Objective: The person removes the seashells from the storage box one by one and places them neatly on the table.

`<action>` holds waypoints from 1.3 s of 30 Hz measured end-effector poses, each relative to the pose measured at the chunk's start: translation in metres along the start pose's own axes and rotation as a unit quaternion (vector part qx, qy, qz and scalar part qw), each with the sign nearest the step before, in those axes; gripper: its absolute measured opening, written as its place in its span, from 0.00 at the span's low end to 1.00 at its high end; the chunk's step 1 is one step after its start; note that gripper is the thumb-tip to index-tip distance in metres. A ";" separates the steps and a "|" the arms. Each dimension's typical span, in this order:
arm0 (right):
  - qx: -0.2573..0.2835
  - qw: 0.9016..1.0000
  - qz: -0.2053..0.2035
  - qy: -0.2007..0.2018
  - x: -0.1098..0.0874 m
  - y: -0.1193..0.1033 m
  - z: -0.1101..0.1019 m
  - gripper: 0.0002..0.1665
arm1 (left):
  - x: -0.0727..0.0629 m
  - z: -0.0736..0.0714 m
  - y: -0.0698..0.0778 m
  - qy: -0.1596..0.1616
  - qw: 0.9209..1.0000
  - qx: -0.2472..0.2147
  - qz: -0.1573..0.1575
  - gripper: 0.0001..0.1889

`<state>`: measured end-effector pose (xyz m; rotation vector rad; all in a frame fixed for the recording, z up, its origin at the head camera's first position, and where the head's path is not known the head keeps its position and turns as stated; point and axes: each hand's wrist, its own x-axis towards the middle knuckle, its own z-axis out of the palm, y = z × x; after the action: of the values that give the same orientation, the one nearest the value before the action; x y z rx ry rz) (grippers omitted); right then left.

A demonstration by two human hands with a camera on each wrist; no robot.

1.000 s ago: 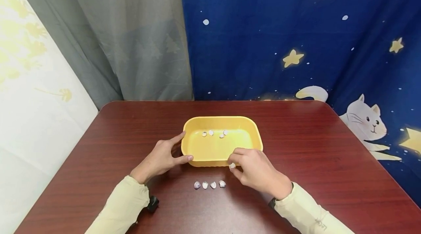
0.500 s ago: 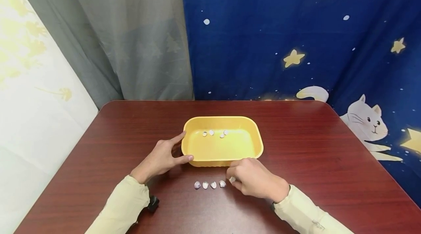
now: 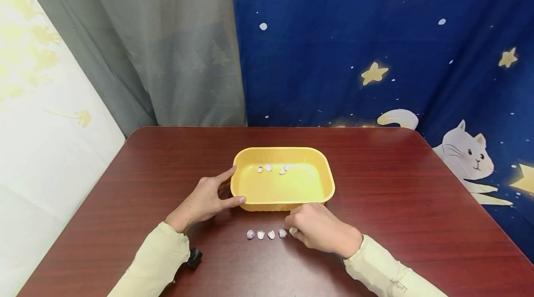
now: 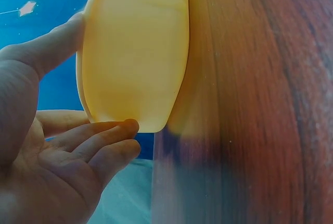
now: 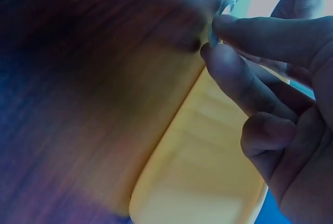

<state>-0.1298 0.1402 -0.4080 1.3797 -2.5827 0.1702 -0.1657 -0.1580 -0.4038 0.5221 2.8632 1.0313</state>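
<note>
A yellow plastic tub (image 3: 283,206) stands on the table. Several small pale seashells (image 3: 269,167) lie inside it towards the back. My left hand (image 3: 205,199) holds the tub's left end, thumb on the front rim and fingers against the side; its outstretched fingers (image 4: 112,138) show in the left wrist view. In front of the tub, my right hand (image 3: 321,228) pinches a seashell (image 5: 212,32) between thumb and forefinger, low over the table. This shell is at the right end of a row of several white and purplish seashells (image 3: 271,234). The hand partly hides it.
The reddish-brown wooden table (image 3: 396,186) reaches back to a grey curtain (image 3: 196,56) and a blue star-patterned curtain (image 3: 313,47). A small black object (image 3: 194,258) is by the left sleeve. White cloth (image 3: 50,148) hangs at the left.
My right hand has come down from the tub's front rim to the table, bringing the pinched seashell beside the row's right end. The left hand stays on the tub.
</note>
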 end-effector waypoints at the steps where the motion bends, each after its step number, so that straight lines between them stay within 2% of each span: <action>1: -0.003 1.000 0.000 0.000 0.000 0.000 0.000 0.19 | 0.000 0.000 0.000 0.000 1.000 0.000 0.000 0.50; 14: -0.033 0.999 0.009 -0.001 0.000 -0.003 -0.006 0.16 | 0.000 -0.001 0.001 0.002 1.000 0.013 0.000 0.50; 21: -0.011 1.000 -0.020 0.022 0.006 0.002 -0.023 0.16 | 0.000 -0.001 0.002 0.002 1.000 0.012 0.002 0.50; 29: 0.009 0.999 -0.029 0.044 0.016 0.008 -0.036 0.08 | -0.001 0.000 0.001 0.002 1.000 0.005 0.005 0.51; 39: 0.011 0.996 0.009 0.088 0.033 0.026 -0.041 0.08 | -0.001 -0.001 0.001 0.002 1.000 0.006 0.009 0.50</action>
<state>-0.1642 0.1360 -0.3602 1.2865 -2.4566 0.3104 -0.1650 -0.1581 -0.4030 0.5476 2.8760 1.0186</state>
